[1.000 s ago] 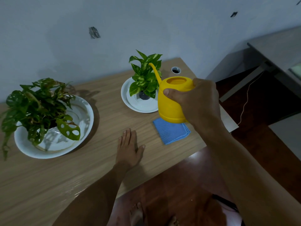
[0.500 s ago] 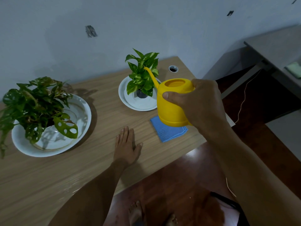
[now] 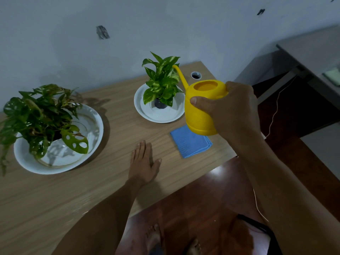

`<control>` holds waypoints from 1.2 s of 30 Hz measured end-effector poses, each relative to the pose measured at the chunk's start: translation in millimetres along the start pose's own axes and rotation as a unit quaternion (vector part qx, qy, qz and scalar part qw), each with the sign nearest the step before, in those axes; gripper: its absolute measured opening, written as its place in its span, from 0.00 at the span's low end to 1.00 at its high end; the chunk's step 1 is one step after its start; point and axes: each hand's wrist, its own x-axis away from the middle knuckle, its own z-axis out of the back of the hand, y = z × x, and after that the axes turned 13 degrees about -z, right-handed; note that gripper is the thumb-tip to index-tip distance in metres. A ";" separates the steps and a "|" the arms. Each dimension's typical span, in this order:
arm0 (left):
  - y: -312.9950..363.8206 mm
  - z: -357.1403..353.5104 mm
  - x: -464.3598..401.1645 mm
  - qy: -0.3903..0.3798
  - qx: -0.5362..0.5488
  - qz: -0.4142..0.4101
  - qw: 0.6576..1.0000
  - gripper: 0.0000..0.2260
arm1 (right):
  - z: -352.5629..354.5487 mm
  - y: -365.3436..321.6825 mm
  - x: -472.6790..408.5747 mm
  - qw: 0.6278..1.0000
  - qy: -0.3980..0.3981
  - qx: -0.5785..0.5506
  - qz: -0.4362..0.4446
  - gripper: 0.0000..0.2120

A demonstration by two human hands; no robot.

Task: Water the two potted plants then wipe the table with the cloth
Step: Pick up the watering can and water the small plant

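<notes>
Little had moved since the earlier frames: the right hand (image 3: 233, 109) had kept the yellow plastic watering can (image 3: 202, 107) raised at about the same height and tilt, its spout nosing among the leaves, while the left hand (image 3: 144, 161) had stayed flat on the wooden counter (image 3: 117, 129).

Nearest, at about six o'clock, the left hand lay with its fingers spread and palm down, holding nothing. Just beyond it, toward four o'clock, the folded blue cloth (image 3: 189, 142) rested on the counter, untouched and partly under the lifted can. The right hand was wrapped around the can's body at three o'clock, thumb across the front, gripping it clear of the counter.

Farther off at nine o'clock sat the large holey-leaved plant in a wide white dish (image 3: 58, 133); at twelve o'clock stood the small variegated green plant in a dark pot on a white saucer (image 3: 161, 92), with the thin curved spout (image 3: 179, 74) among its upper leaves.

No stream of water could be made out, so whether pouring had begun was unclear. By my judgement the first watering was under way at most; the large plant and the wiping were left.
</notes>
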 end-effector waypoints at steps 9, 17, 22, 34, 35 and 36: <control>-1.1 -1.9 -0.5 0.007 0.007 -0.003 1.000 0.43 | -2.1 -3.4 8.0 1.000 -0.023 -0.010 0.012 0.21; -2.2 -3.9 -1.1 0.004 -0.012 -0.005 1.000 0.39 | 2.7 5.4 8.7 0.999 -0.034 -0.007 -0.003 0.24; -2.5 -4.6 -1.1 0.014 -0.008 -0.004 1.000 0.41 | 9.9 9.4 7.4 0.999 -0.032 0.002 -0.014 0.21; 0.4 -3.2 -0.3 0.012 -0.005 0.000 1.000 0.38 | 13.4 7.7 0.4 1.000 0.007 0.012 -0.008 0.22; 0.0 -3.5 -0.4 0.011 -0.006 0.000 1.000 0.38 | 12.1 7.3 0.4 1.000 0.009 0.011 -0.005 0.24; -0.4 -3.6 -0.3 0.010 -0.008 -0.001 1.000 0.38 | 10.5 6.8 0.9 1.000 0.010 0.010 -0.001 0.26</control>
